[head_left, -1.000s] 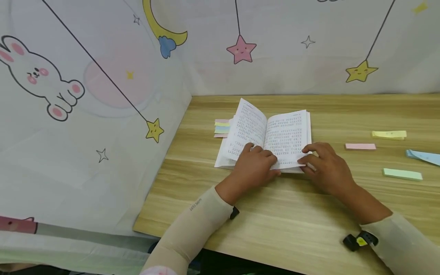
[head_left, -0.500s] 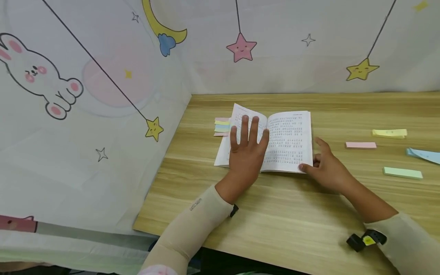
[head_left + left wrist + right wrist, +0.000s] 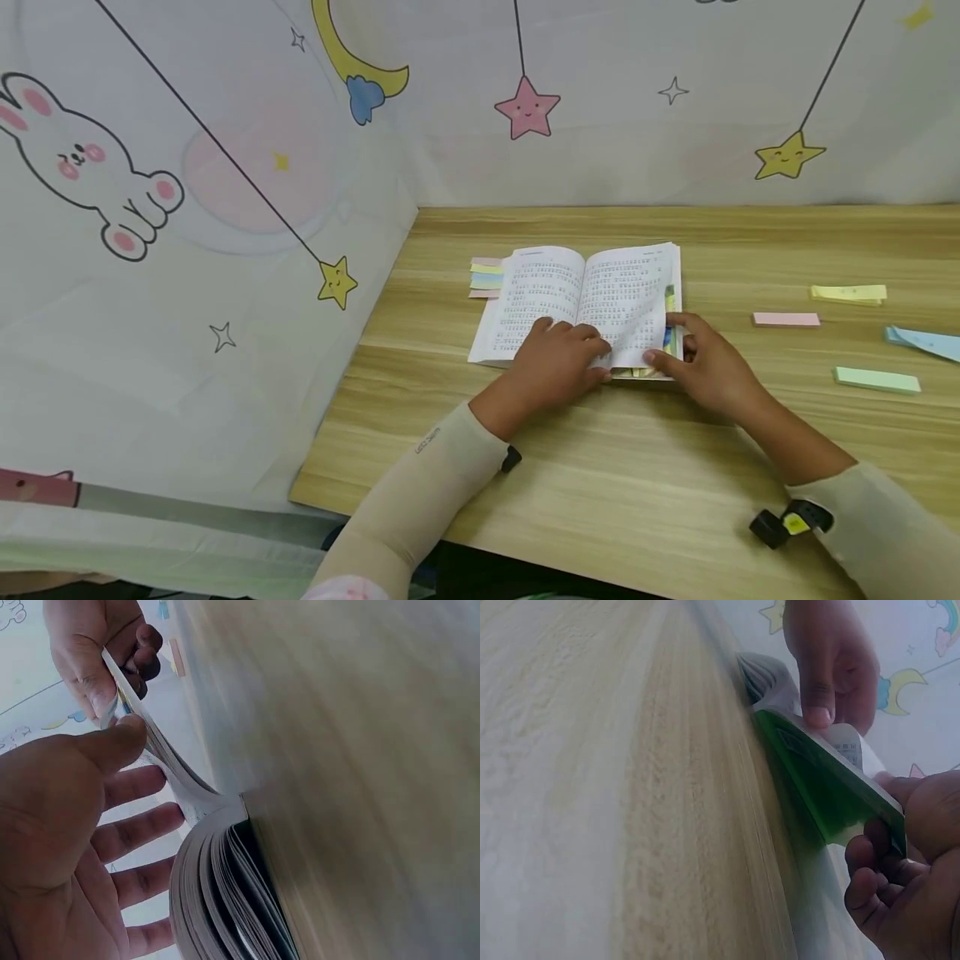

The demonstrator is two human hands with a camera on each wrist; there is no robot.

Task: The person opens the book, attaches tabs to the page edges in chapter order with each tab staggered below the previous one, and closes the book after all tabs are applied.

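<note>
An open book (image 3: 543, 287) with printed pages lies on the table, coloured index tabs (image 3: 486, 278) sticking out from its left edge. My left hand (image 3: 551, 367) rests across the lower middle of the pages, its fingers extended over the paper in the left wrist view. My right hand (image 3: 708, 367) pinches the right side of the book, thumb on the page and fingers beneath. The right page buckles, baring a strip of coloured picture (image 3: 669, 333) at its edge. In the right wrist view the green cover (image 3: 817, 780) slopes up from the table into that hand.
Loose sticky-note strips lie to the right: yellow (image 3: 849, 292), pink (image 3: 786, 319), blue (image 3: 922, 340) and green (image 3: 876, 380). A cartoon-printed wall sheet (image 3: 622, 158) borders the wooden table (image 3: 637, 475) at the back and left.
My left hand has dropped from flat on the left page to the lower middle. My right thumb now bends the right page, showing a coloured picture underneath. The left page has settled lower.
</note>
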